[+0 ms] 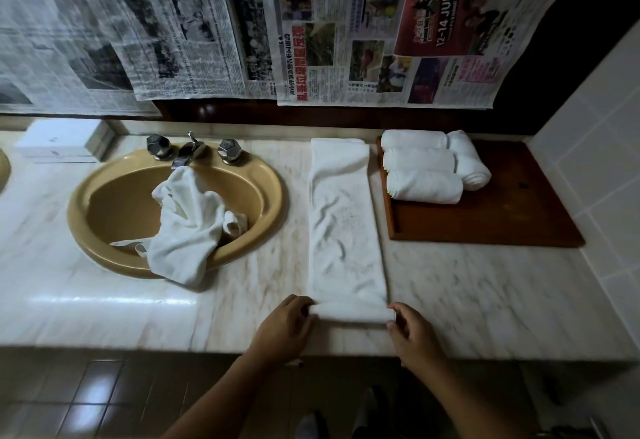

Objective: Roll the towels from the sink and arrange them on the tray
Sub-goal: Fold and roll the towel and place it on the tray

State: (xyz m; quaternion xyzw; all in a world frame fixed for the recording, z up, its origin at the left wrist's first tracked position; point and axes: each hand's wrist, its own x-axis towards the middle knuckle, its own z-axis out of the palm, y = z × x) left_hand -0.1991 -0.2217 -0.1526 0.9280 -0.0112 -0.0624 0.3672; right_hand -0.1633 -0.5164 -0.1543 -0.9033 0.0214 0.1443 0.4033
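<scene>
Both hands sit at the near edge of a pale marble countertop (485, 286), one at each end of a small roll just begun in a long white folded towel strip (346, 223). The left hand (287, 326) curls its fingers round the roll's left end. The right hand (412, 334) pinches the right end between thumb and fingers. Gripping both ends probably keeps the roll even and tight as it travels up the strip.

Most of the strip lies flat and unrolled, running straight away from the person toward the back wall. Laid out this way, it gives a clear path for rolling forward.

Just right of the strip is a dark brown wooden tray (485, 216). Four rolled white towels (424, 186) are packed into its far left corner, three stacked in a row and one set crosswise against their ends. The rest of the tray is bare, with room for more.

To the left, a mustard-yellow oval sink (104, 223) holds a crumpled heap of white towels (187, 227), partly draped over its near rim. These look to be next in line for rolling.

A chrome tap with two handles (188, 152) stands behind the basin. Sheets of newspaper (346, 40) cover the wall above.
</scene>
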